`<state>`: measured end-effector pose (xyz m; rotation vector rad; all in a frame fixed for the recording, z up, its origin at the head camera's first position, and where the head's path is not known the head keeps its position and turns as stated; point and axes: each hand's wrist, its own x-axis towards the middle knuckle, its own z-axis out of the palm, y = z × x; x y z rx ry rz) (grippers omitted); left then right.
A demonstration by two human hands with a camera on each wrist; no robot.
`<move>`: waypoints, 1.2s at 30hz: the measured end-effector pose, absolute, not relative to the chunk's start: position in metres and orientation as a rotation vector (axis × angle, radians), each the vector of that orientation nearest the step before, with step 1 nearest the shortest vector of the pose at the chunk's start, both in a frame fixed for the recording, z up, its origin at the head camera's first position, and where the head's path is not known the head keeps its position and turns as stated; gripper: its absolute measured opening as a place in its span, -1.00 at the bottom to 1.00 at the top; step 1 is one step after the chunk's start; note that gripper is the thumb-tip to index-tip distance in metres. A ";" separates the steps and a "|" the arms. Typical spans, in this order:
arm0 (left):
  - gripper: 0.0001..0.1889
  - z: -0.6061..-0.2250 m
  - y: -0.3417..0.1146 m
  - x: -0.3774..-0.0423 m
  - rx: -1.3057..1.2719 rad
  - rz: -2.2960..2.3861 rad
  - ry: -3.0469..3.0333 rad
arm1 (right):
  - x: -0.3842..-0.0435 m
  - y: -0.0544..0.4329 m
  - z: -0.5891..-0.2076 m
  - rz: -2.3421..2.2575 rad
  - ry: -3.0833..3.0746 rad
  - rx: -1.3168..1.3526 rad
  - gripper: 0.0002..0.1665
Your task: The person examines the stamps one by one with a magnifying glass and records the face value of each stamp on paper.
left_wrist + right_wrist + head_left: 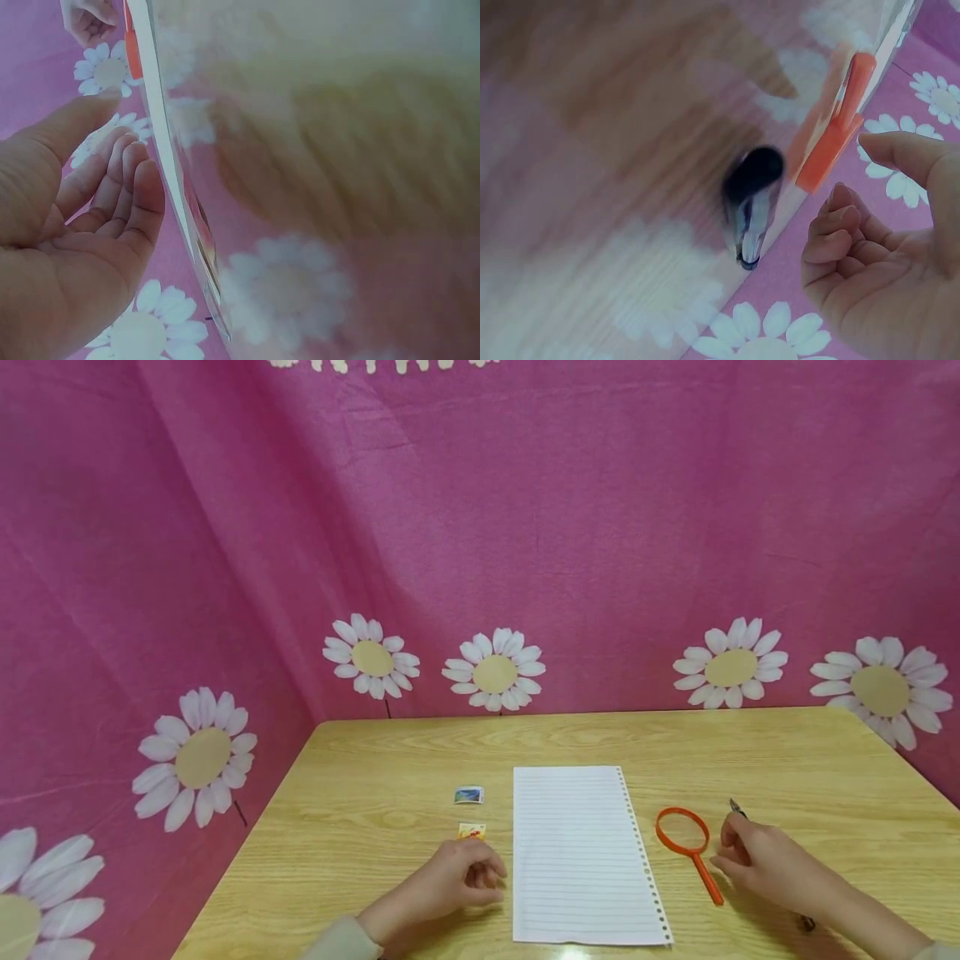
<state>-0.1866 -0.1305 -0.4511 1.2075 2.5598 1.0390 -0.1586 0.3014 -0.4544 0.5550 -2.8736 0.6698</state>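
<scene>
My left hand hovers low over the table, fingers loosely curled and holding nothing, left of a lined sheet of paper with holes along its right edge. Just beyond it lies a small yellow stamp-like picture, its lower part hidden by the hand. A second, bluish one is farther back. My right hand, bent-fingered with nothing gripped, is beside the handle of an orange-red magnifying glass. Beneath that hand lies a slim, pointed black-and-silver tool, its middle hidden in the head view.
The wood-grained table has a glossy top that mirrors the hands and flowers in the wrist views. A pink cloth with white daisies hangs behind the table and along its left side.
</scene>
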 end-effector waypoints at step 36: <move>-0.82 -0.449 -0.110 -0.173 1.215 0.807 2.481 | -0.203 0.340 -0.460 0.584 -2.940 0.418 -0.61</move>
